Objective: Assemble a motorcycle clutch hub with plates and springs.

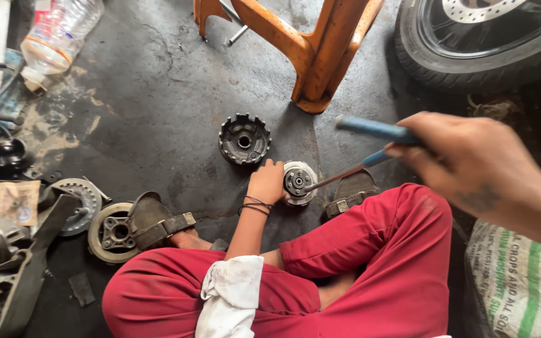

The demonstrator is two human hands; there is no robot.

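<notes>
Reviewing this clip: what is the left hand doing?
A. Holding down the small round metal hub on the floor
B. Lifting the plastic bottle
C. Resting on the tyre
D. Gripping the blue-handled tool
A: the left hand presses on the round metal hub on the floor, while the right hand holds the blue-handled tool whose tip sits in the hub.

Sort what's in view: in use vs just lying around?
In use: left hand steadying small round hub; right hand holding blue-handled T-wrench, its tip in the hub.

Lying about: notched clutch basket, plastic bottle, orange stool, tyre, drum plate.
</notes>
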